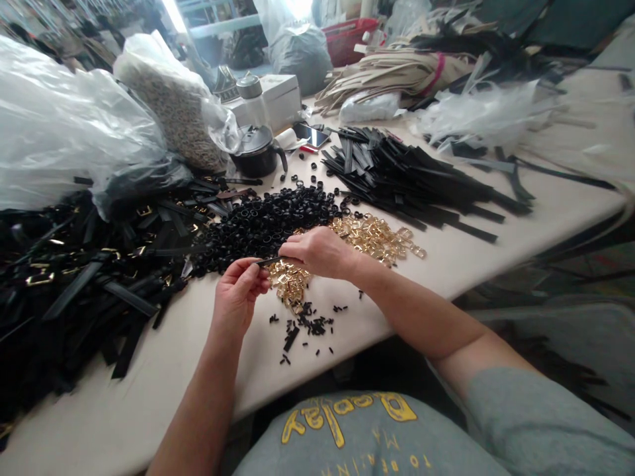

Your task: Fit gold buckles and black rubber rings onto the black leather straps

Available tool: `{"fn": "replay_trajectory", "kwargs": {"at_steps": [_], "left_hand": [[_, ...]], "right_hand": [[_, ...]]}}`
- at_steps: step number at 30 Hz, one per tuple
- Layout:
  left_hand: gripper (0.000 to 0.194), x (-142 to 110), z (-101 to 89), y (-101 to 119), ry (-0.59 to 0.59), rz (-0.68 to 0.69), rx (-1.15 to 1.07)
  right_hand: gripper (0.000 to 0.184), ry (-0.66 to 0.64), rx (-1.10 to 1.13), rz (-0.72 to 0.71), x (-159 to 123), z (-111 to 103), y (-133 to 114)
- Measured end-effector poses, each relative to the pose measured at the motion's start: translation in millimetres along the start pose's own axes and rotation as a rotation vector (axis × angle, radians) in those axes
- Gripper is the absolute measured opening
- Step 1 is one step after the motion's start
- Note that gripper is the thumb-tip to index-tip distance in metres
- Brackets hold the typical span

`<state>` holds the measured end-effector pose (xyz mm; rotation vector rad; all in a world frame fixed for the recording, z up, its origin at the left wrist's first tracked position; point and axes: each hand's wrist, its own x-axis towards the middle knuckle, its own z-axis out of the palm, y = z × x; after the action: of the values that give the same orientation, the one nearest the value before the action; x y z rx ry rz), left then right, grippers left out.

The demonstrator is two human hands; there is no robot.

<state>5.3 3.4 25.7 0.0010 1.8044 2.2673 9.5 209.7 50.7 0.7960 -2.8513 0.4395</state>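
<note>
black strip held above the table

the left hand is closed, thumb and fingers pinching one end of the black strip; the right hand is curled, its fingers gripping the other end. the black strip is over the gold buckles, with black rings heaped just beyond. straps lie to the right, buckled straps to the left, and black bits nearer the person
</note>
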Motion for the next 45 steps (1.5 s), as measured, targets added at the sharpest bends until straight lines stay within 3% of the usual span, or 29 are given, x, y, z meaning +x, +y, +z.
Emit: {"fn": "replay_trajectory", "kwargs": {"at_steps": [3,9,13,26,32,35,39,43,45], "left_hand": [[0.036,1,3.1,0,0.009,0.027,-0.006],[0.026,3,3.0,-6,0.044,0.108,0.083],[0.020,3,2.4,-9,0.038,0.182,0.168],[0.024,1,3.8,-11,0.013,0.281,0.215],[0.022,-15,-18.5,-7,0.032,0.230,0.401],[0.018,-31,-30.9,-9,-0.056,0.250,0.633],[0.019,-41,-32.3,-11,-0.308,0.504,0.983],[0.025,-22,-24.3,-17,-0.545,0.684,1.133],[0.021,-6,-19.5,-21,-0.605,0.727,1.134]], "right_hand": [[0.027,0.005,0.015,0.007,1,3,-2],[0.031,0.114,0.370,-0.073,3,14,-5],[0.027,0.112,0.456,0.029,6,19,-7],[0.037,0.063,0.075,0.013,2,4,-18],[0.035,0.160,-0.016,0.095,1,-7,3],[0.033,0.207,-0.030,0.155,0,-12,13],[0.032,0.222,-0.023,0.193,0,-13,19],[0.033,0.250,-0.026,0.212,-1,-10,29],[0.033,0.295,-0.029,0.250,-1,-9,36]]}}
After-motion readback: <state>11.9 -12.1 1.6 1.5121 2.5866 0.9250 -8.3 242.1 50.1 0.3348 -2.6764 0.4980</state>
